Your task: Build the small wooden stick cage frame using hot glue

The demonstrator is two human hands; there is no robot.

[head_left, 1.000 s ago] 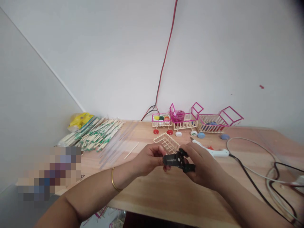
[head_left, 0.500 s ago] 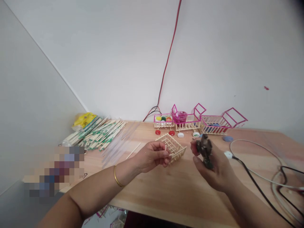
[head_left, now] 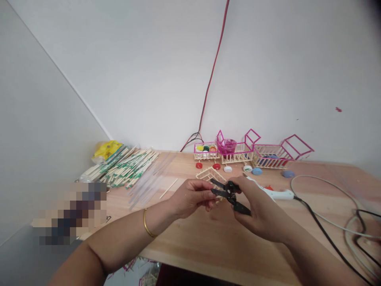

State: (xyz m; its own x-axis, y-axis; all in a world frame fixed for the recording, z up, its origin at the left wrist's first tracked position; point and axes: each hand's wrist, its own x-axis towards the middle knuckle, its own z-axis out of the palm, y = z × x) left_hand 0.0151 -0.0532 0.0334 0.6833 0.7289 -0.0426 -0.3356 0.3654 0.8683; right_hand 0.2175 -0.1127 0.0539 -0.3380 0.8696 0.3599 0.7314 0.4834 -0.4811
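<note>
Wooden table [head_left: 190, 246]: right hand [head_left: 258, 208] clamps black pliers [head_left: 229, 191], jaws parted; left hand [head_left: 190, 198] pinched together, contents hidden. Probably trimming; next calls for steady alignment.

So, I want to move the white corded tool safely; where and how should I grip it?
Probably by its handle, from above and the right: that thicker end joins the cord, while the narrow tip points away to the left. The right hand partly blocks the near side.
</note>
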